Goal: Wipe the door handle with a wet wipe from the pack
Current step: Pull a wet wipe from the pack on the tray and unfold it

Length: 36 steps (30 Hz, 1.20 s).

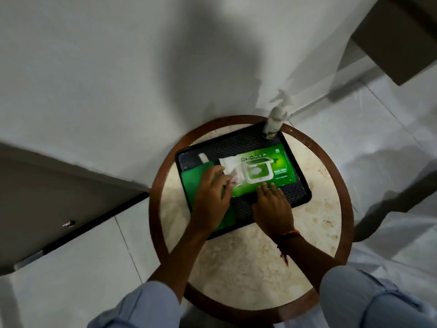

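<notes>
A green pack of wet wipes lies on a black tray on a small round table. A white wet wipe sticks out to the left of the pack's white lid. My left hand pinches that wipe between thumb and fingers. My right hand lies flat, with its fingertips pressing on the near edge of the pack. A brown door stands at the left with a small metal fitting on it; no handle shows clearly.
A white spray bottle stands at the tray's far right corner. A green cloth lies on the tray's left part under my left hand. The round table has a marble top and a brown rim, close to a white wall.
</notes>
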{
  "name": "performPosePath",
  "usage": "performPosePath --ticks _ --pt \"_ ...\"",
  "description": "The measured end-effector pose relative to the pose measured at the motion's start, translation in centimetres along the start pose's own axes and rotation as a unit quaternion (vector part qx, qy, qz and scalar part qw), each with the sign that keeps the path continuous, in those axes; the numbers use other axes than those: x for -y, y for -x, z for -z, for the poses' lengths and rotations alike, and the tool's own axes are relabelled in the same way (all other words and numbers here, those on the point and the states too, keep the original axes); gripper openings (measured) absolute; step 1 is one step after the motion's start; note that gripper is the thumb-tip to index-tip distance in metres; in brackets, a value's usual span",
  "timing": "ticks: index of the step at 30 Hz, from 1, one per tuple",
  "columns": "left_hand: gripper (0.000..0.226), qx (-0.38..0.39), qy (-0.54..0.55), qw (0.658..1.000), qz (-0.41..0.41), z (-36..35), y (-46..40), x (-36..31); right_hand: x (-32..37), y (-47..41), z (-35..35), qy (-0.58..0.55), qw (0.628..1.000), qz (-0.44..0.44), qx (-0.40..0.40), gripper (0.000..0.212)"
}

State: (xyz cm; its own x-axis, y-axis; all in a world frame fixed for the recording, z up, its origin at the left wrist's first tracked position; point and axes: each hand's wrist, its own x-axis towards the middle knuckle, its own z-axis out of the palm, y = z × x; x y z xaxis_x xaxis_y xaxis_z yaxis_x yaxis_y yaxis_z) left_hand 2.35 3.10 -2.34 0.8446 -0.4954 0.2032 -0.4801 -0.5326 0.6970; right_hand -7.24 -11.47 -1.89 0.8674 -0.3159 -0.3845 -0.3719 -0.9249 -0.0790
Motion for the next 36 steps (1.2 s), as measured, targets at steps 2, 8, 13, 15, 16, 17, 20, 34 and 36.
performPosePath --ticks 2,8,13,15,16,17,20,34,36 --pt "0.011 -0.058 0.038 0.995 0.068 3.0 1.5 0.4 2.3 0.4 1.4 -0.076 0.995 -0.037 -0.052 0.016" --pt "0.012 -0.162 0.135 0.949 0.232 15.5 7.5 3.9 19.4 1.7 7.1 -0.648 0.759 0.002 0.057 0.037" --pt "0.013 -0.222 0.146 0.922 0.282 24.9 13.3 7.2 31.8 4.8 7.0 -0.653 0.741 0.077 0.137 0.031" --pt "0.013 -0.232 0.162 0.908 0.310 28.2 15.3 8.7 35.3 5.9 6.5 -0.649 0.734 0.093 0.176 0.025" --pt "0.015 -0.242 0.180 0.895 0.328 29.8 16.1 9.5 36.8 6.5 6.3 -0.650 0.730 0.100 0.185 0.024" --pt "0.017 -0.254 0.216 0.874 0.354 31.1 16.6 10.0 37.9 6.9 6.1 -0.653 0.726 0.104 0.190 0.023" --pt "0.020 -0.298 0.394 0.763 0.416 35.2 18.0 11.4 41.3 8.1 6.1 -0.661 0.713 0.110 0.208 0.024" --pt "0.031 -0.335 0.529 0.697 0.350 42.5 20.3 14.2 50.3 10.1 6.0 -0.540 0.782 0.305 0.059 0.022" --pt "0.034 -0.333 0.503 0.727 0.328 42.9 20.4 14.4 50.6 9.8 6.1 -0.548 0.783 0.293 0.031 0.019"
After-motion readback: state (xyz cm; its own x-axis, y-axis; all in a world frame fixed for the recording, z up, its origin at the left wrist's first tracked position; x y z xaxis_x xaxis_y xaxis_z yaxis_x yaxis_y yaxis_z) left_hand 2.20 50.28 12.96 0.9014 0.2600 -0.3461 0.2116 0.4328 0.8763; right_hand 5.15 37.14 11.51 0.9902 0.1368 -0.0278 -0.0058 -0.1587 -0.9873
